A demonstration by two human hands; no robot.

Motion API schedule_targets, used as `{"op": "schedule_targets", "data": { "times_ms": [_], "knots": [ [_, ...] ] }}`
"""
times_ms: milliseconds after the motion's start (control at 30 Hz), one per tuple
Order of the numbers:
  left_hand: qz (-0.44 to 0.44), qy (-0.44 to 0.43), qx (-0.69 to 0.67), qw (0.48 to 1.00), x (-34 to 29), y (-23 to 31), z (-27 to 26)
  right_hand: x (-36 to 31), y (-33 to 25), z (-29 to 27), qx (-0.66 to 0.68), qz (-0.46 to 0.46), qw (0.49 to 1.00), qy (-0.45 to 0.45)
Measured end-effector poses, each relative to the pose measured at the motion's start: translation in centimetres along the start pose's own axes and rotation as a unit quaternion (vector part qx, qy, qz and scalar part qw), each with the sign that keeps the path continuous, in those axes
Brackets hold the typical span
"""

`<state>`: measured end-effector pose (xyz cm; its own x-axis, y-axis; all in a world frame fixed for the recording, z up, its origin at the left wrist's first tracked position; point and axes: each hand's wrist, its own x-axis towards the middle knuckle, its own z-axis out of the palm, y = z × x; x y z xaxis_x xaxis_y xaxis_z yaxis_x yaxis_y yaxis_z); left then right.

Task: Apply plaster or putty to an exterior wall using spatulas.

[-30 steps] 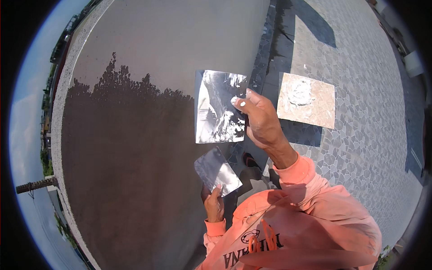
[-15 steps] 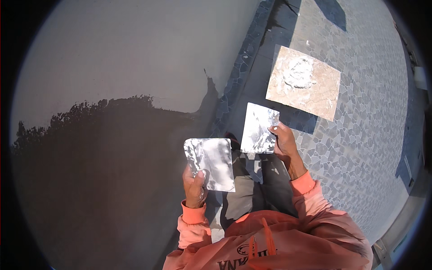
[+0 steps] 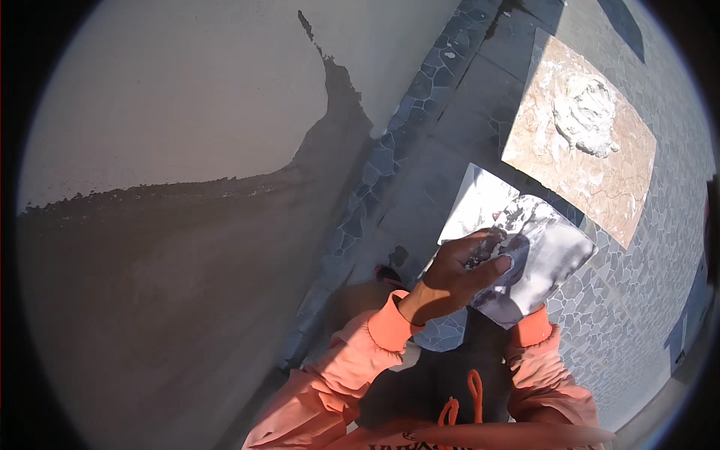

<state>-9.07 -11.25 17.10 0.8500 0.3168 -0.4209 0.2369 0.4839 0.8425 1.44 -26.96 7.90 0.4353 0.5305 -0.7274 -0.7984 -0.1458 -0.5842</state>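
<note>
My left hand [image 3: 457,274] is closed on a thin square metal spreader plate [image 3: 559,244], thumb on its face, and reaches across in front of my body. Dark and whitish smears mark the metal. Partly behind it shows a second metal spreader plate [image 3: 476,196], held in my right hand, which is almost wholly hidden. The two plates overlap and seem to touch. Beyond them, a tan marbled tile [image 3: 630,180] carries a heap of wet white putty [image 3: 586,112].
To my left stands a pale wall [image 3: 187,97] with a dark, damp-looking coat [image 3: 172,285] over its lower part. A strip of stone-patterned tiles [image 3: 375,161] follows its foot. Stone-patterned paving [image 3: 622,300] spreads to the right, under the tile.
My left hand has swung right with its spreader plate, from beside the wall to over the right-hand plate. The view has shifted, so the putty tile sits farther right and looks larger.
</note>
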Motion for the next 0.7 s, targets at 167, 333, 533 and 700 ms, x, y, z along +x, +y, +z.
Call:
{"op": "schedule_targets", "data": {
  "times_ms": [167,333,533,700],
  "knots": [
    [0.104,-0.018,-0.038,0.994,3.5,-6.1,-5.2,6.6,0.6,0.2,0.098,-0.049,0.994,0.010],
    [0.197,0.004,-0.010,0.980,4.8,-10.4,-9.6,9.2,-1.4,1.0,0.149,-0.141,0.978,0.027],
    [0.215,0.004,-0.069,0.974,3.6,-12.6,-12.0,7.8,0.2,2.3,0.124,-0.300,0.946,0.016],
    [0.287,-0.066,-0.005,0.955,2.8,-11.4,-12.7,7.0,1.3,3.5,0.173,-0.332,0.926,0.052]
  ]
}}
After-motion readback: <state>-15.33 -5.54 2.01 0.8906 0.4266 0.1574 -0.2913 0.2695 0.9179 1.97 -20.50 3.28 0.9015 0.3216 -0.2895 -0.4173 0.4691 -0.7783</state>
